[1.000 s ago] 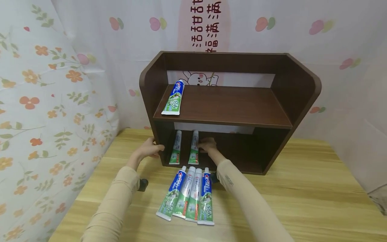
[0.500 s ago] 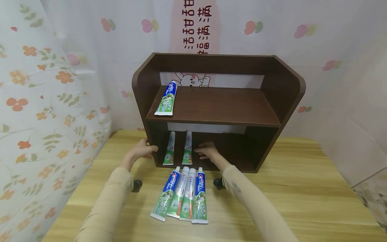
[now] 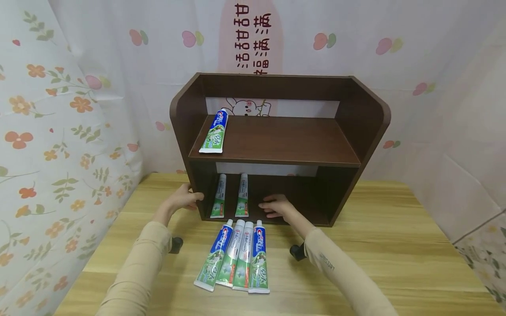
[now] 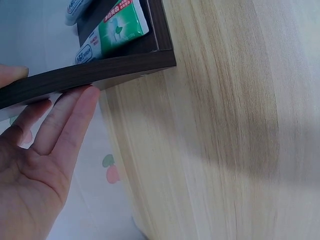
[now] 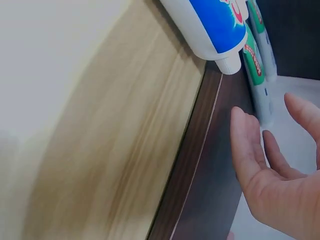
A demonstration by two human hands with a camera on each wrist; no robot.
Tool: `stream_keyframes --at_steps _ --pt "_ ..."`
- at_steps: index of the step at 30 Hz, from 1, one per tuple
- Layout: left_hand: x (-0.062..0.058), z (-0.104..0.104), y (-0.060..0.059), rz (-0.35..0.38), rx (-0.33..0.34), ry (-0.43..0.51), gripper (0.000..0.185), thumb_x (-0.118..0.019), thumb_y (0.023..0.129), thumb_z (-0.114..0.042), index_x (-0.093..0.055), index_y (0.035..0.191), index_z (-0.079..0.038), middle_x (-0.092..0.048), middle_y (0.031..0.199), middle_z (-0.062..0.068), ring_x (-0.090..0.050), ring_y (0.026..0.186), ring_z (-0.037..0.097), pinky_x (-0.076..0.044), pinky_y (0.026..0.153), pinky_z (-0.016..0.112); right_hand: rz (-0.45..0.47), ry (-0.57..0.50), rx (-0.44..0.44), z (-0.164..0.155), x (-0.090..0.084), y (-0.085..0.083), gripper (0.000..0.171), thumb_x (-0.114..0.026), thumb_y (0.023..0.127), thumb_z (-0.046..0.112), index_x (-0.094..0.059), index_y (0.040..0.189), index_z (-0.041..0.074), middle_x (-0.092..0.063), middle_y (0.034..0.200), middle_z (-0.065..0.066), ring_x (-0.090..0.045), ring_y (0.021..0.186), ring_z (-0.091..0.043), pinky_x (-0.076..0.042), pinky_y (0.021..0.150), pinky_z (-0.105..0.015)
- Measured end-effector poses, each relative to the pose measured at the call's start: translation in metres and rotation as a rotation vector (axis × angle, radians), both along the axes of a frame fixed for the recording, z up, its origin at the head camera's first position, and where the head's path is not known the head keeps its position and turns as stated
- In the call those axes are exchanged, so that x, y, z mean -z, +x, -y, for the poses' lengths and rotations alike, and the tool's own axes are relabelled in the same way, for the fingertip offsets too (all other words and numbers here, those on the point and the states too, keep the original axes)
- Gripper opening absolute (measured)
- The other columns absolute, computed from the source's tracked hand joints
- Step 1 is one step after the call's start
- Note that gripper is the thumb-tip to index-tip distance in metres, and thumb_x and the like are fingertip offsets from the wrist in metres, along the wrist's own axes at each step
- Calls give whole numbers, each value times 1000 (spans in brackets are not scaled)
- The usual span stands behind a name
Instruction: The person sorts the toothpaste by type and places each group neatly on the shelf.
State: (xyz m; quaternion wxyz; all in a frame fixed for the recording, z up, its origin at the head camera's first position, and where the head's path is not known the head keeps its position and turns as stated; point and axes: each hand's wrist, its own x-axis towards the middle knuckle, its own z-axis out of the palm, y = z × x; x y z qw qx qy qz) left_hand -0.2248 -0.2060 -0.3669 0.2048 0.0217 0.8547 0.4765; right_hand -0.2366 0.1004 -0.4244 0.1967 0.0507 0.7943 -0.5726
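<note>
Away slides my right hand point(image 3: 278, 206) from the right-hand lower tube point(image 3: 243, 196) — fingers loose and parted, nothing in them — while my left hand point(image 3: 181, 198) pinches the side panel point(image 3: 193, 109), thumb inside, fingers outside. That tube lies face up on the lower shelf point(image 3: 254, 188), apart from the left-hand lower tube point(image 3: 218, 196), so I take this as the letting-go step. Next probably calls for dropping back to the four tubes point(image 3: 243, 259) on the table point(image 3: 395, 245) just in front, lifting one without nudging its close neighbours.
</note>
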Motion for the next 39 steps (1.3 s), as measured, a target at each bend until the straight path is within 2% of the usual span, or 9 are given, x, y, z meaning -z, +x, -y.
stream_keyframes --at_steps 7,14,23,29,34,39 --pt "1 1 0 9 -9 4 76 -48 86 -20 -8 138 17 -35 132 37 -55 105 39 -51 90 44 34 5 -39 -11 1 13 45 -63 84 15 -51 123 -4 -59 117 -24 -61 104 -33 -57 76 -35" --pt "0 1 0 32 2 15 82 -47 87 -22 4 139 16 -21 139 39 -45 118 46 -54 85 42 47 17 -123 -22 -1 34 47 -65 82 17 -52 121 -5 -63 108 -24 -64 96 -30 -57 76 -38" --pt "-3 1 -2 24 3 13 78 -47 87 -21 -1 139 15 -27 137 37 -44 118 46 -53 85 44 69 12 -154 -27 5 62 44 -65 81 14 -51 118 -7 -65 101 -18 -64 85 -21 -58 71 -36" --pt "-3 0 -2 30 -1 15 79 -47 87 -21 0 140 14 -27 138 37 -44 119 46 -53 86 42 80 -21 -175 -20 12 81 55 -66 80 13 -42 122 -13 -59 90 -12 -55 70 -13 -58 67 -33" --pt "-3 0 -1 37 -2 11 81 -47 87 -21 5 139 15 -21 141 38 -42 121 47 -52 89 43 51 13 -179 -7 15 94 61 -68 79 11 -39 125 -16 -60 94 -17 -60 74 -16 -58 68 -38" --pt "-2 0 1 35 -3 7 82 -47 87 -21 6 139 15 -20 141 38 -43 120 46 -53 86 41 27 92 -201 5 16 103 67 -72 75 11 -38 127 -12 -56 99 -16 -59 78 -19 -58 63 -33"
